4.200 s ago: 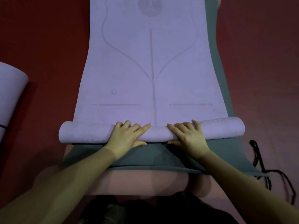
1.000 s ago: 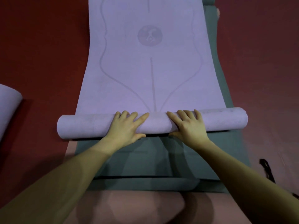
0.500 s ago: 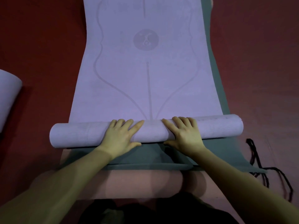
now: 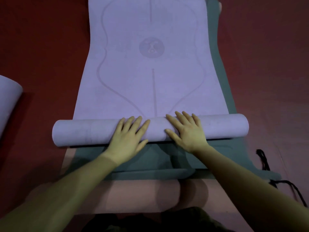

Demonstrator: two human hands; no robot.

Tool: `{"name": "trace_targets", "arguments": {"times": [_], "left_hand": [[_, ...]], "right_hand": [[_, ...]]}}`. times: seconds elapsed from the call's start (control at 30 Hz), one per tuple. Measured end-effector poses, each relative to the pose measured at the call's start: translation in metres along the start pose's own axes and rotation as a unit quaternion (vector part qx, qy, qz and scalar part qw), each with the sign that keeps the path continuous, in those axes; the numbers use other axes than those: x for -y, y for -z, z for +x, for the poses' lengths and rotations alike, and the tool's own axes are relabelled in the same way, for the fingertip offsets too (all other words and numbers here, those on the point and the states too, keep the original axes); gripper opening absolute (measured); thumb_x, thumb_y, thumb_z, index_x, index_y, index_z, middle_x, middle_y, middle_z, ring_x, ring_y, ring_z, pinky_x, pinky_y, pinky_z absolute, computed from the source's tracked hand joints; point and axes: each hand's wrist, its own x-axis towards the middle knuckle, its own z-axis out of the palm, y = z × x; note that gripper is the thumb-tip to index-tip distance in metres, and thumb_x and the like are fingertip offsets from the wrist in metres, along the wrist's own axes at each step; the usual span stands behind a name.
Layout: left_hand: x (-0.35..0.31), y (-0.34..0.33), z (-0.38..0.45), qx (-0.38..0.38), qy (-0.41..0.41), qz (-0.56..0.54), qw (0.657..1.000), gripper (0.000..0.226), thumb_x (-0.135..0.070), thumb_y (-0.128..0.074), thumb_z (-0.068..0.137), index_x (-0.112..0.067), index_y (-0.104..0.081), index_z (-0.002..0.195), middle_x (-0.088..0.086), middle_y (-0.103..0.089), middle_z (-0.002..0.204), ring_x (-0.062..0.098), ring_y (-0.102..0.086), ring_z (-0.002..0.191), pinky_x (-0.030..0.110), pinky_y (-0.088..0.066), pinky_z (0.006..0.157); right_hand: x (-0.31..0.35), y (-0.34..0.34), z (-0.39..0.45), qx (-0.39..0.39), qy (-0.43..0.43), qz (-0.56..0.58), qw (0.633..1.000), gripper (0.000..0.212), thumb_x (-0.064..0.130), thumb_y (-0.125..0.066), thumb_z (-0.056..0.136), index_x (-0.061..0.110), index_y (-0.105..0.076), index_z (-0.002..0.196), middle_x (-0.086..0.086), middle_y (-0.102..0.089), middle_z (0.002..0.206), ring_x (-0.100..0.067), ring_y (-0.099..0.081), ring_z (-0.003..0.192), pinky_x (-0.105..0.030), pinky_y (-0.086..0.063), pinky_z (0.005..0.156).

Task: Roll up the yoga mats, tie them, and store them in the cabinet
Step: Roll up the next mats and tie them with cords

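A lilac yoga mat (image 4: 150, 77) with printed lines lies flat ahead of me, its near end wound into a roll (image 4: 75, 133) across the view. My left hand (image 4: 128, 138) presses on the roll left of centre with straight, spread fingers. My right hand (image 4: 187, 131) presses on it right of centre, fingers also straight. Under the lilac mat lies a grey-green mat (image 4: 150, 161), showing along the right side and in front of the roll. A black cord (image 4: 264, 161) lies on the floor at the right.
Another rolled lilac mat (image 4: 8, 97) sits at the left edge. A pink mat (image 4: 142, 195) lies under the grey-green one, close to my knees. Red floor (image 4: 41, 47) surrounds the mats on both sides.
The roll has grown thicker and moved away from me along the mat, nearing the round emblem. Both hands stay flat on it.
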Motion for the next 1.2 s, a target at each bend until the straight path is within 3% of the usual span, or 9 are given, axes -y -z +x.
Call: {"name": "trace_targets", "arguments": {"times": [0.13, 0.33, 0.47, 0.7, 0.77, 0.9, 1.0, 1.1, 1.2], "left_hand": [[-0.015, 0.003, 0.0, 0.036, 0.076, -0.012, 0.996, 0.058, -0.043, -0.035, 0.089, -0.013, -0.049, 0.137, 0.012, -0.051, 0.138, 0.037, -0.047, 0.126, 0.058, -0.023, 0.106], [0.009, 0.002, 0.039, 0.091, 0.077, -0.03, 0.992, 0.06, -0.046, -0.033, 0.087, -0.009, -0.059, 0.127, 0.012, -0.065, 0.116, 0.033, -0.062, 0.102, 0.052, -0.044, 0.091], [0.018, 0.001, 0.06, 0.142, 0.095, -0.04, 0.985, 0.07, -0.052, -0.025, 0.088, -0.008, -0.053, 0.133, 0.013, -0.063, 0.12, 0.035, -0.06, 0.103, 0.048, -0.043, 0.091], [0.002, -0.001, 0.041, 0.053, 0.112, -0.005, 0.992, 0.061, -0.045, -0.035, 0.089, -0.012, -0.047, 0.139, 0.012, -0.046, 0.143, 0.036, -0.043, 0.129, 0.057, -0.025, 0.106], [0.0, -0.002, 0.039, 0.056, 0.122, 0.0, 0.991, 0.062, -0.045, -0.034, 0.089, -0.013, -0.047, 0.14, 0.011, -0.045, 0.144, 0.036, -0.041, 0.132, 0.059, -0.023, 0.106], [0.013, -0.007, 0.06, 0.073, 0.118, -0.014, 0.99, 0.064, -0.05, -0.033, 0.087, -0.012, -0.052, 0.135, 0.011, -0.053, 0.137, 0.037, -0.047, 0.126, 0.06, -0.028, 0.104], [0.029, -0.008, 0.08, 0.105, 0.112, -0.057, 0.986, 0.073, -0.059, -0.024, 0.084, -0.016, -0.049, 0.138, 0.011, -0.054, 0.136, 0.036, -0.047, 0.126, 0.051, -0.025, 0.108], [0.045, -0.003, 0.102, 0.137, 0.094, -0.051, 0.985, 0.085, -0.066, -0.006, 0.079, -0.023, -0.035, 0.146, 0.006, -0.045, 0.144, 0.028, -0.039, 0.132, 0.044, -0.021, 0.11], [0.054, -0.002, 0.111, 0.122, 0.069, -0.037, 0.989, 0.084, -0.067, -0.007, 0.08, -0.025, -0.031, 0.148, 0.008, -0.041, 0.146, 0.029, -0.038, 0.133, 0.046, -0.022, 0.109]], "right_hand": [[-0.002, -0.002, 0.016, 0.015, -0.013, -0.023, 1.0, 0.059, 0.058, -0.028, 0.092, 0.027, -0.055, 0.134, -0.013, -0.058, 0.132, -0.036, -0.053, 0.122, -0.055, -0.031, 0.105], [0.01, -0.016, -0.017, -0.053, 0.007, -0.059, 0.997, 0.053, 0.043, -0.037, 0.093, 0.023, -0.042, 0.142, -0.011, -0.043, 0.147, -0.033, -0.032, 0.135, -0.058, -0.016, 0.108], [0.003, -0.014, 0.001, -0.004, 0.003, -0.053, 0.999, 0.058, 0.048, -0.035, 0.092, 0.025, -0.038, 0.145, -0.01, -0.037, 0.151, -0.034, -0.027, 0.139, -0.065, -0.018, 0.106], [-0.006, -0.001, 0.061, 0.04, -0.027, -0.021, 0.999, 0.068, 0.059, -0.015, 0.089, 0.031, -0.033, 0.148, -0.006, -0.033, 0.154, -0.031, -0.022, 0.144, -0.057, -0.002, 0.11], [-0.005, -0.004, 0.058, 0.029, -0.024, -0.026, 0.999, 0.063, 0.056, -0.02, 0.092, 0.029, -0.035, 0.147, -0.008, -0.035, 0.152, -0.033, -0.024, 0.142, -0.057, -0.003, 0.11], [-0.002, -0.014, 0.038, 0.008, -0.016, -0.057, 0.998, 0.059, 0.046, -0.033, 0.092, 0.023, -0.032, 0.147, -0.014, -0.032, 0.153, -0.038, -0.024, 0.14, -0.071, -0.015, 0.104], [-0.007, -0.015, 0.038, 0.008, 0.001, -0.069, 0.998, 0.071, 0.049, -0.045, 0.085, 0.024, -0.026, 0.148, -0.015, -0.027, 0.155, -0.037, -0.02, 0.141, -0.074, -0.016, 0.101], [-0.01, -0.007, 0.063, 0.032, -0.004, -0.076, 0.997, 0.094, 0.054, -0.072, 0.069, 0.023, -0.031, 0.148, -0.017, -0.03, 0.153, -0.041, -0.026, 0.14, -0.073, -0.015, 0.101], [-0.011, 0.001, 0.089, 0.064, -0.019, -0.094, 0.993, 0.103, 0.06, -0.072, 0.068, 0.03, -0.02, 0.152, -0.011, -0.02, 0.158, -0.035, -0.014, 0.145, -0.067, -0.005, 0.107]]}}
